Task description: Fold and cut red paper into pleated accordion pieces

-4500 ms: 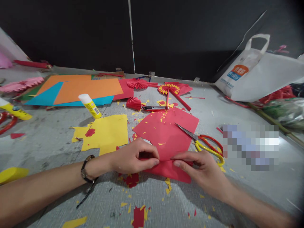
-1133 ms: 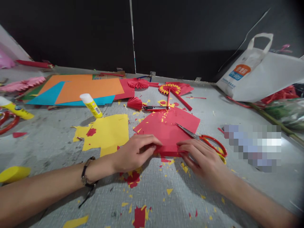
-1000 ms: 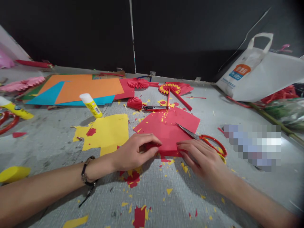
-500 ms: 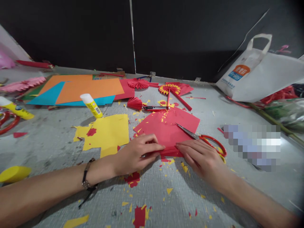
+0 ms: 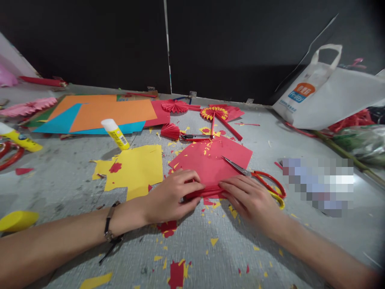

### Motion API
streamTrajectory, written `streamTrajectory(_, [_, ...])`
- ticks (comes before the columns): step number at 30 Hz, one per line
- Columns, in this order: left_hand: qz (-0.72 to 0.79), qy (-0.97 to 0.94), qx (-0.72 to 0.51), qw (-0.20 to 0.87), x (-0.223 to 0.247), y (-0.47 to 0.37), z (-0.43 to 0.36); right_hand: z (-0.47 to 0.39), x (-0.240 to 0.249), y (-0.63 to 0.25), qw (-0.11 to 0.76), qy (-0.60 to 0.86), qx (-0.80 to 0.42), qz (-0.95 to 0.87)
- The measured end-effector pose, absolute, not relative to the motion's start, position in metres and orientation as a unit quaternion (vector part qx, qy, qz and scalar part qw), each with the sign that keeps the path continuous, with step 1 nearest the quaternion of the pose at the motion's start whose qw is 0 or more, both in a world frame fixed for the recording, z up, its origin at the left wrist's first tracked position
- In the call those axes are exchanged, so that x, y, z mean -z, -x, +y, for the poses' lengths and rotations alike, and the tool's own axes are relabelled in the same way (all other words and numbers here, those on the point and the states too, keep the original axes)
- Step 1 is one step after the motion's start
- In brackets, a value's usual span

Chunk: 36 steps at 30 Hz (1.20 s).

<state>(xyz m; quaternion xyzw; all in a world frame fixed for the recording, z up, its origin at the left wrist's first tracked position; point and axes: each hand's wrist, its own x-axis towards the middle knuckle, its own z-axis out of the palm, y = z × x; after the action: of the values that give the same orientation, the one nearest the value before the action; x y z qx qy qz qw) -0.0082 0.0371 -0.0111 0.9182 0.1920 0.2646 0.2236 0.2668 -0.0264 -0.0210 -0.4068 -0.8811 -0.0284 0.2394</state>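
Both hands are on the pleated red paper, low centre, at the near edge of a flat red sheet. Left hand has the left end pinched, thumb below, index finger on top. Right hand lies palm down with its fingertips on the right end; thumb is mostly hidden, so can't tell if it's pinching or just pressing. Folds run side to side, short stretch visible between the hands. Dark bracelet on the left wrist, cord hanging off it.

Scissors sit just beyond the right hand, blades over the red sheet, one red and one yellow handle loop off its right side. Utility knife lies past the far edge of that sheet, small red fan against its left end. Behind: red pleated fan, then a red-and-yellow rosette to its right.

Left of centre: yellow paper with ragged edges, red flower cutout on it. White-capped glue stick stands tilted at its far edge. Orange sheets overlap a blue sheet further back.

Table is grey, yellow scraps and a red scrap on the near side. White bag far right, by the black panel.
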Motion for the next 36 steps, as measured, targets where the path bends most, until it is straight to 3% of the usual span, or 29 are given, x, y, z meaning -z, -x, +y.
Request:
streamTrajectory(8, [0.313,-0.866,-0.283,0.267,0.007,0.006,0.042,-0.026,0.016,-0.27,0.258,0.436,0.019,-0.862])
streamTrajectory(23, [0.301,-0.764,-0.274,0.501,-0.001,0.009,0.048,-0.037,0.011,-0.261,0.305,0.453,-0.109,-0.83])
streamTrajectory(36, [0.313,-0.721,-0.29,0.546,0.0,0.009,0.048,-0.039,0.003,-0.257,0.278,0.515,-0.268,-0.765])
